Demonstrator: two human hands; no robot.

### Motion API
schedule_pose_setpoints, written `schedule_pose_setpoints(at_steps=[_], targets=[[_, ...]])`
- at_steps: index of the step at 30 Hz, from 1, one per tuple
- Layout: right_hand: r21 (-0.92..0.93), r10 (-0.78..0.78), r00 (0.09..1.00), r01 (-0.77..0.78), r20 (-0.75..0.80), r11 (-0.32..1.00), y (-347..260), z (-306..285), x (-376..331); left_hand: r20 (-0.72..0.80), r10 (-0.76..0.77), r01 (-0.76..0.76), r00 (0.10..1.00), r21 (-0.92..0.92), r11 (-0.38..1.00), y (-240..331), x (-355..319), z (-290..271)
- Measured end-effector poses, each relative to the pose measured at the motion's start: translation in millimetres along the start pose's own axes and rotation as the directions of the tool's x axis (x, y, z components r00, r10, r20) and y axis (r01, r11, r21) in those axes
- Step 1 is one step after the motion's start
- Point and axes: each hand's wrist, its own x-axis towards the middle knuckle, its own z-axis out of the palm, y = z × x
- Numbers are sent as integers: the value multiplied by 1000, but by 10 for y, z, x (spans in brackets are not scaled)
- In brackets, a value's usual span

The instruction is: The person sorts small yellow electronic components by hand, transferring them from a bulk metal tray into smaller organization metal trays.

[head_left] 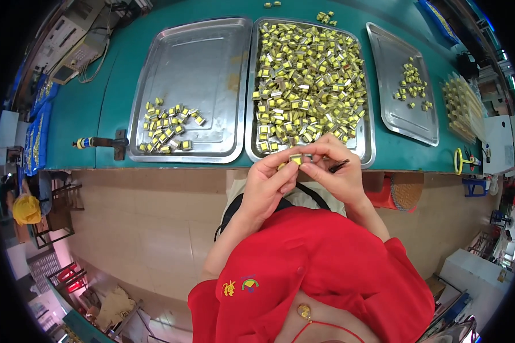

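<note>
Over the front edge of the middle metal tray (pixel 369 137), my two hands meet around a small yellow-wrapped transformer (pixel 295 159) with a silvery core. My left hand (pixel 270 178) is closed, pinching it between thumb and fingertips. My right hand (pixel 336 169) is closed as well, its thumb and forefinger at the part's right side. A thin dark object (pixel 339 166) sticks out within the right hand; its kind is too small to make out. A large heap of similar transformers (pixel 309 80) fills the middle tray just beyond my hands.
The left metal tray (pixel 194 63) holds a loose group of transformers (pixel 169 127) near its front. A narrower tray (pixel 392 108) on the right carries several more. A tape roll on a holder (pixel 100 142) sits at the green table's (pixel 111 114) left front edge. Instruments (pixel 77 57) stand back left.
</note>
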Motion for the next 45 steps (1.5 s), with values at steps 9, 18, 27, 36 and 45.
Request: schedule_pose_setpoints(at_steps=[9, 18, 27, 36, 45], targets=[[-635, -131, 982, 17, -134, 773, 190, -495, 517, -94, 211, -177, 973, 278, 944, 114, 109, -49], [-902, -113, 993, 15, -38, 431, 268, -387, 709, -94, 230, -192, 969, 303, 933, 171, 135, -62], [327, 302, 952, -273, -40, 905, 42, -332, 224, -51, 147, -144, 988, 61, 988, 142, 90, -58], [724, 395, 909, -362, 134, 587, 106, -24, -44, -32, 276, -243, 961, 383, 891, 29, -12, 86], [626, 412, 905, -381, 104, 680, 56, 7, -112, -85, 312, -220, 946, 538, 814, 0, -46, 94]])
